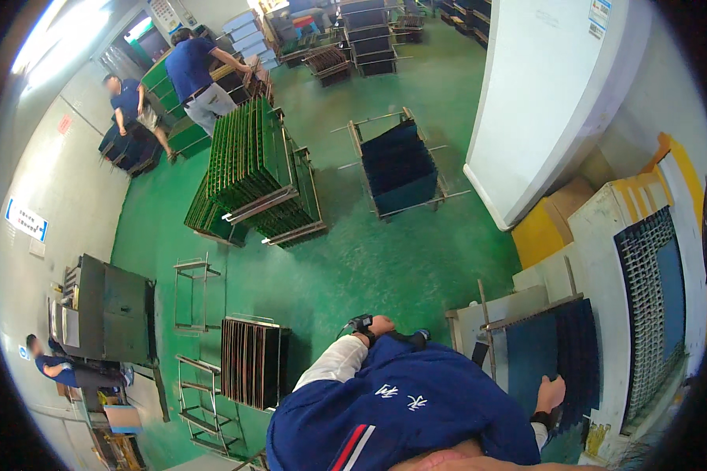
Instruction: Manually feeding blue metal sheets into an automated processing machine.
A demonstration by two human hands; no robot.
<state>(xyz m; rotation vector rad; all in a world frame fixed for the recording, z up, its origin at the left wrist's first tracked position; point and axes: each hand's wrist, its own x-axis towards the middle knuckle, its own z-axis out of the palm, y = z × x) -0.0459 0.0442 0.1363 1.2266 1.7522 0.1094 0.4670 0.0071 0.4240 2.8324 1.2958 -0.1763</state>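
My right hand (551, 392) is closed over the edge of a dark blue panel (532, 345), one of several thin sheets standing close together in a metal-framed rack on my right. Its fingers curl around the edge, and how many sheets they hold cannot be made out. In front of my body, by the dark blue cloth at my waist, is my left hand (381, 324). A black wrist device (360, 323) sits at that wrist. The left fingers are too small and partly hidden to read, and nothing shows in that hand.
A machine with a mesh conveyor (650, 267) stands right of the rack. Ahead are a rack of dark panels (401, 165), racks of green-edged boards (247, 161) and a white cabinet (546, 102). A brown-edged panel rack (253, 361) and bare frames (196, 294) stand left. Several people work farther off.
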